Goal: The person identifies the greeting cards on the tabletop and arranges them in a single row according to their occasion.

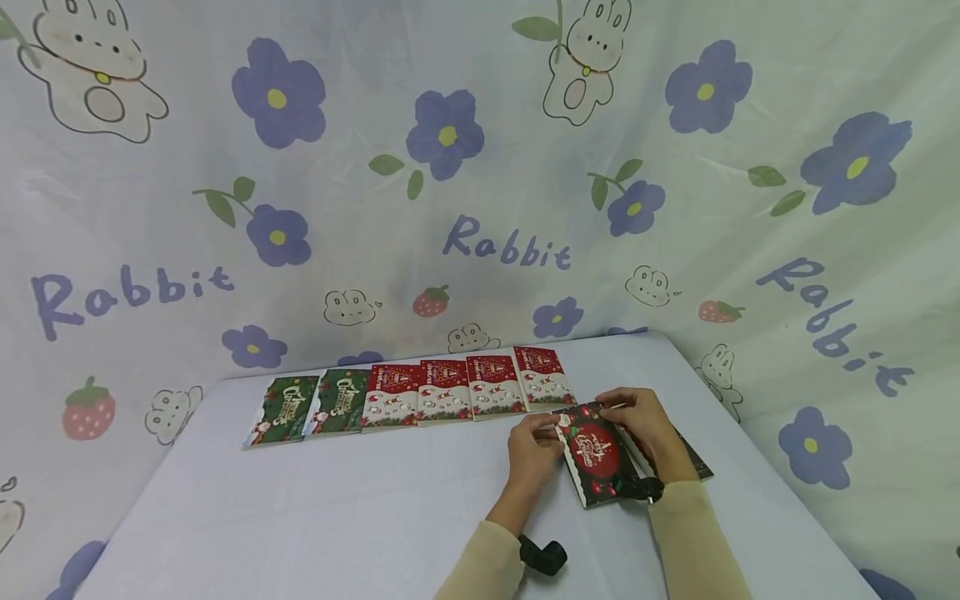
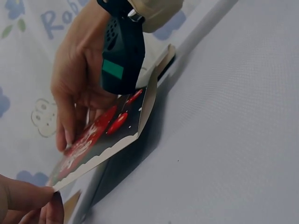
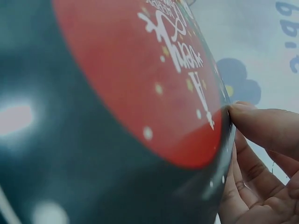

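A dark Christmas card (image 1: 592,454) with a red circle and white lettering lies between my two hands at the right of the table. My left hand (image 1: 532,450) pinches its left edge near the top, thumb on the printed face in the left wrist view. The right hand (image 1: 645,421) grips the card's top edge near the right corner. Seen from the left wrist, the card (image 2: 93,144) is tilted, with a shadow under it and a pale panel folded behind. In the right wrist view, thumb and fingers (image 3: 264,126) pinch the card's rim.
Another dark card (image 1: 696,457) shows partly behind the right hand. Along the back stand several cards in a row: green ones (image 1: 285,408) at left, red and white ones (image 1: 446,392) at right. A patterned curtain (image 1: 360,192) hangs behind the white table (image 1: 337,517).
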